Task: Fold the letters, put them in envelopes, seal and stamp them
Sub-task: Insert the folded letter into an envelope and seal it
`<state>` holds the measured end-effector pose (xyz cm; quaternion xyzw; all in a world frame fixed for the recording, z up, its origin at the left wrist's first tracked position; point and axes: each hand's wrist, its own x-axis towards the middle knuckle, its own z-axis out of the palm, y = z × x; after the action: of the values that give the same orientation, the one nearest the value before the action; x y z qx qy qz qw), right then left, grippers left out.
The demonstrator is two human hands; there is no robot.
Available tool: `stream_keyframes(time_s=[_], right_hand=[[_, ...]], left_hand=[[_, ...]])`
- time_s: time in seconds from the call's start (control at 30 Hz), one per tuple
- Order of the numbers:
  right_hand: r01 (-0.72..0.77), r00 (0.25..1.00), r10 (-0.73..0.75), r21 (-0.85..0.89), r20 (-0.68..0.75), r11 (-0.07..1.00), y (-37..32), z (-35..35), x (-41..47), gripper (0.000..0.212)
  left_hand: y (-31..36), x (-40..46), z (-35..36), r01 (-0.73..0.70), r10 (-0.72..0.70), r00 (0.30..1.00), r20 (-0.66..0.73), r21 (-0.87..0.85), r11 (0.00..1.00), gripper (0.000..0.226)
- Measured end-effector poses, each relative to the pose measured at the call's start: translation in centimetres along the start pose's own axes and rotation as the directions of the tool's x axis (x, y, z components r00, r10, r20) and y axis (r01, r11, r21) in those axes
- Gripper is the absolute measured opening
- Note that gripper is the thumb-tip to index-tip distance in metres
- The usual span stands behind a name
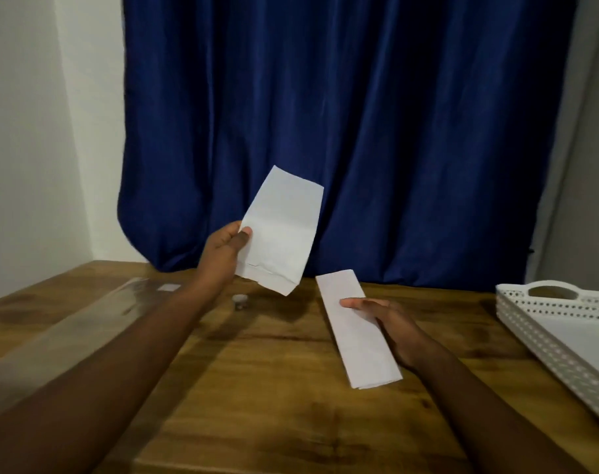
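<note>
Above the wooden surface (pixel 257 371), the left hand (pixel 222 254) lifts a white envelope (pixel 281 234) by one long edge, thumb on the front and fingers pinching behind, so the rest hangs clear, probably to free its mouth. The right hand (pixel 390 326) holds a folded letter (pixel 356 330) low over the surface, fingers stretched along its face and thumb seemingly underneath; its narrow end points toward the envelope, as if ready to slide in. Envelope and letter are close but apart. A small round object (pixel 239 301), too blurred to identify, sits beneath the envelope. A white perforated tray (pixel 544 336) waits at the right, a clear plastic sleeve (pixel 68 330) lies at the left, and a blue curtain (pixel 342 114) hangs behind.
</note>
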<state>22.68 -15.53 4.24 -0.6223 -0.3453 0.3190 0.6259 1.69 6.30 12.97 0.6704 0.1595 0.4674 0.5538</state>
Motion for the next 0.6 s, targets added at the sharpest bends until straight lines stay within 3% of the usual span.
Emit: stream_keyframes(time_s=[0.07, 0.13, 0.3, 0.5, 0.6], right_hand=[[0.053, 0.999, -0.052, 0.04, -0.014, 0.998, -0.1, -0.5, 0.2, 0.078], [0.101, 0.995, -0.1, 0.038, -0.032, 0.994, -0.1, -0.9, 0.4, 0.083], [0.15, 0.98, -0.14, 0.065, -0.14, 0.987, 0.6, -1.2, 1.1, 0.047], [0.125, 0.943, -0.123, -0.013, -0.31, 0.992, 1.5, -2.0, 2.0, 0.019], [0.111, 0.931, -0.117, -0.035, -0.346, 0.993, 1.7, -2.3, 2.2, 0.009]], left_hand=[[-1.3, 0.1, 4.5, 0.085, -0.081, 0.996, 0.026, -0.214, 0.973, 0.019], [-2.5, 0.0, 8.1, 0.163, -0.158, 0.986, 0.044, -0.367, 0.916, 0.018], [-6.5, -0.9, 13.1, 0.315, -0.298, 0.947, 0.119, -0.526, 0.79, 0.019], [-9.7, -1.6, 13.3, 0.53, -0.398, 0.845, 0.356, -0.464, 0.71, 0.028], [-10.3, -1.7, 13.3, 0.578, -0.427, 0.812, 0.398, -0.439, 0.688, 0.034]])
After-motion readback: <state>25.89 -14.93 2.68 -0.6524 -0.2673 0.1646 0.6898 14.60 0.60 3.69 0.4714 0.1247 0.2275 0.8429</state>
